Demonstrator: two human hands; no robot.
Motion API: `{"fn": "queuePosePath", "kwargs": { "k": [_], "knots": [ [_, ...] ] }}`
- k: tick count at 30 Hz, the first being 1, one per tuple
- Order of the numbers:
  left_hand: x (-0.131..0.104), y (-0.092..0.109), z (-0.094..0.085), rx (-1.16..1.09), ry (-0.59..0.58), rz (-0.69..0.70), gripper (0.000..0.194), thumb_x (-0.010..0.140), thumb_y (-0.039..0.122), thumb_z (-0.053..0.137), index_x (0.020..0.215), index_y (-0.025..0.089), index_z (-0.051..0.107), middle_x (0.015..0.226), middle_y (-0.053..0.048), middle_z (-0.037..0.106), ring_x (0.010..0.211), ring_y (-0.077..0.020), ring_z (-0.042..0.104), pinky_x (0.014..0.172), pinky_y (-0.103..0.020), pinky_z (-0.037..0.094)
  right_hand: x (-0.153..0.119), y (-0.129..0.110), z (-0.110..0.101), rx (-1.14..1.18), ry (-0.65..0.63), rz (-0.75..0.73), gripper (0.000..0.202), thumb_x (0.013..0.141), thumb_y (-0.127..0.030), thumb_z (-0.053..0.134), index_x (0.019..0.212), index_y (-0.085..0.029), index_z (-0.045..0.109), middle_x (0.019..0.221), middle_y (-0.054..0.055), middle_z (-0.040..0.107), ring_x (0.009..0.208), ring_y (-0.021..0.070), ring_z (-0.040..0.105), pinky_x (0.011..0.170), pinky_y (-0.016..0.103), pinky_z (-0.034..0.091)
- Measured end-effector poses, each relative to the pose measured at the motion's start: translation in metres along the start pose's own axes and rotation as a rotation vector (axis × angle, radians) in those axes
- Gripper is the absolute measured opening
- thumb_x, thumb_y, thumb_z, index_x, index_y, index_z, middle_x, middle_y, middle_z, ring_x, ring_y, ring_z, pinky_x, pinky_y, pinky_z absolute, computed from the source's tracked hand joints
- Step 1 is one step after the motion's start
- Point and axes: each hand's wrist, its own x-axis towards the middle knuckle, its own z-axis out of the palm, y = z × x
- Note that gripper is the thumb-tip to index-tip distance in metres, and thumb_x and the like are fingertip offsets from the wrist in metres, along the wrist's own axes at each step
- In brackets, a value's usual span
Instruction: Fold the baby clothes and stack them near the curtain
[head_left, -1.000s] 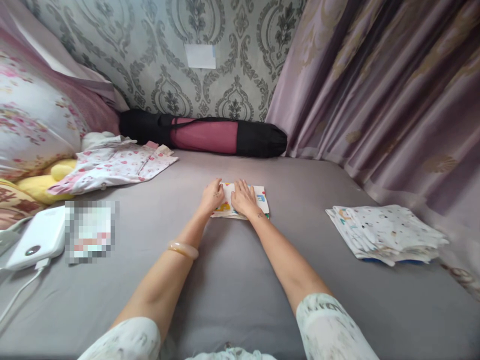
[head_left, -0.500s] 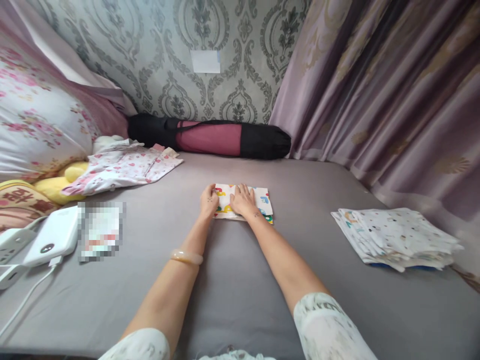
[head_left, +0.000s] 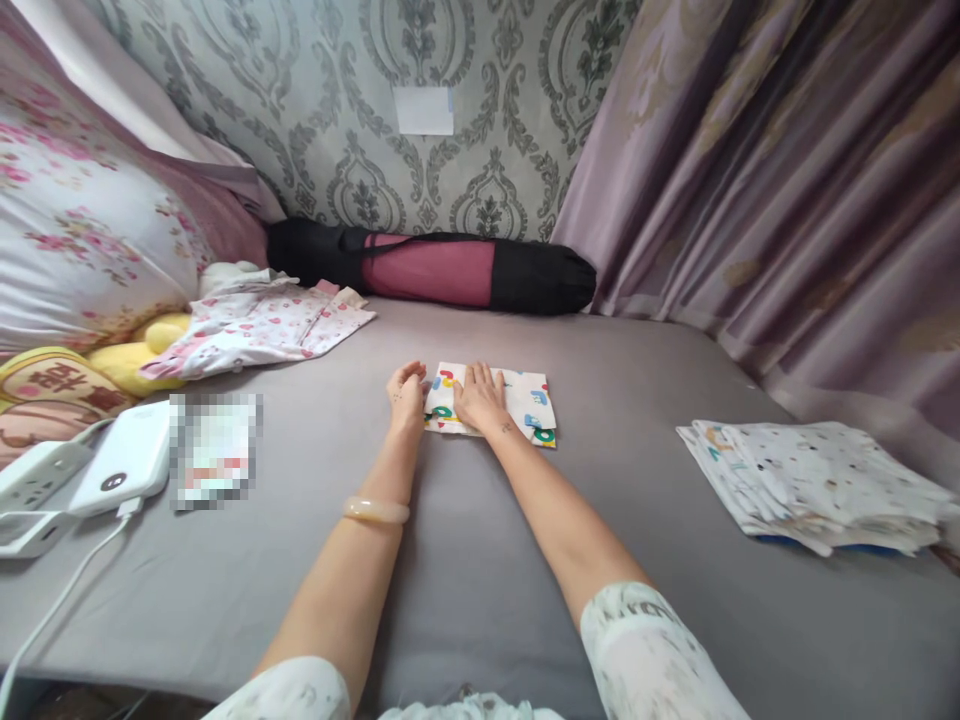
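Observation:
A folded white cloth (head_left: 531,393) with colourful printed figures lies flat on the grey sheet (head_left: 465,570) in front of me. My right hand (head_left: 480,398) rests palm down on top of it, fingers stretched out, holding nothing. At the cloth's left edge is my left hand (head_left: 407,398), its fingers curled inward and the thumb side close to the fabric. Whether those fingers pinch anything is hidden. Layers of the cloth show along its near edge and at the lower right corner. A pale bangle (head_left: 376,510) circles my left forearm.
To the right lies a stack of folded printed cloths (head_left: 817,480). On the left are a white power bank (head_left: 124,460) with a cable, a blurred packet (head_left: 215,450), a heart-print garment (head_left: 270,320) and a floral pillow (head_left: 90,220). A long black-and-red bag (head_left: 427,270) lies along the wall.
My left hand has shifted left off the cloth's top, its fingers now curled, uncovering more of the left end. My right hand stays on the cloth. The whole view has shifted slightly.

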Motion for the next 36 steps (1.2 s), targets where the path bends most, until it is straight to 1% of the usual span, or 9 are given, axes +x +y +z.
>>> {"fn": "queuePosePath", "kwargs": {
  "k": [4,8,18,20,22,25,28,31,36],
  "knots": [
    [0.002,-0.001,-0.001,-0.003,0.021,-0.007,0.041,0.071,0.01,0.044,0.107,0.014,0.063,0.116,-0.014,0.068,0.113,-0.0216,0.064,0.095,-0.035,0.052,0.001,-0.02,0.002,0.029,0.035,-0.078,0.059,0.099,-0.036,0.024,0.148,-0.004,0.032,0.157,0.015,0.026,0.146,0.0256,0.017,0.118,0.047,0.006],
    [0.006,-0.004,-0.003,0.072,-0.001,-0.002,0.049,0.074,0.009,0.038,0.118,0.012,0.059,0.122,-0.017,0.066,0.115,-0.0206,0.062,0.096,-0.035,0.052,0.0,-0.033,0.01,0.053,-0.039,-0.094,0.061,0.099,-0.036,0.023,0.15,-0.005,0.03,0.158,0.013,0.025,0.147,0.0242,0.016,0.118,0.046,0.008],
    [0.003,-0.004,-0.001,0.207,-0.051,0.064,0.046,0.081,0.015,0.039,0.122,0.011,0.057,0.124,-0.016,0.065,0.117,-0.0211,0.061,0.096,-0.033,0.052,0.001,-0.03,0.011,0.105,-0.064,-0.1,0.06,0.099,-0.038,0.024,0.15,-0.009,0.03,0.159,0.011,0.023,0.147,0.0231,0.015,0.119,0.045,0.008],
    [0.0,-0.003,0.0,0.261,-0.06,0.129,0.042,0.083,0.017,0.039,0.119,0.01,0.058,0.121,-0.017,0.065,0.115,-0.0219,0.062,0.096,-0.035,0.051,0.001,-0.024,0.005,0.16,-0.052,-0.108,0.059,0.1,-0.037,0.022,0.151,-0.01,0.028,0.16,0.011,0.021,0.147,0.022,0.015,0.118,0.042,0.012],
    [-0.006,-0.002,0.001,0.391,-0.084,0.293,0.038,0.086,0.02,0.04,0.117,0.011,0.06,0.12,-0.016,0.066,0.115,-0.0221,0.062,0.1,-0.037,0.048,-0.001,-0.013,-0.004,0.182,0.003,-0.095,0.058,0.1,-0.036,0.021,0.152,-0.01,0.025,0.161,0.011,0.019,0.148,0.0211,0.014,0.118,0.04,0.014],
    [-0.018,-0.002,0.006,0.672,-0.199,0.59,0.037,0.088,0.021,0.042,0.119,0.015,0.061,0.124,-0.014,0.064,0.12,-0.0225,0.057,0.106,-0.038,0.041,-0.009,0.011,-0.02,0.118,0.047,-0.059,0.057,0.1,-0.036,0.025,0.151,-0.011,0.029,0.16,0.012,0.02,0.148,0.0222,0.011,0.118,0.044,0.009],
    [-0.031,-0.002,0.016,0.972,-0.407,0.761,0.041,0.089,0.019,0.041,0.126,0.018,0.057,0.137,-0.012,0.057,0.134,-0.0236,0.045,0.114,-0.042,0.03,-0.02,0.035,-0.031,0.028,0.007,-0.037,0.054,0.099,-0.033,0.027,0.148,-0.012,0.035,0.159,0.013,0.023,0.148,0.0235,0.013,0.118,0.046,0.006],
    [-0.038,-0.004,0.026,1.211,-0.544,0.813,0.044,0.092,0.022,0.04,0.134,0.017,0.052,0.147,-0.013,0.047,0.141,-0.0267,0.034,0.118,-0.048,0.018,-0.028,0.05,-0.032,-0.019,-0.019,-0.046,0.054,0.099,-0.032,0.027,0.149,-0.014,0.035,0.159,0.012,0.023,0.147,0.0245,0.014,0.118,0.048,0.006],
    [-0.036,-0.015,0.032,1.384,-0.61,0.72,0.046,0.096,0.032,0.035,0.139,0.02,0.047,0.151,-0.013,0.041,0.142,-0.0291,0.032,0.116,-0.05,0.018,-0.03,0.058,-0.02,-0.024,-0.043,-0.048,0.055,0.098,-0.033,0.027,0.151,-0.018,0.031,0.159,0.009,0.026,0.146,0.0247,0.019,0.118,0.048,0.008]
  ]
}}
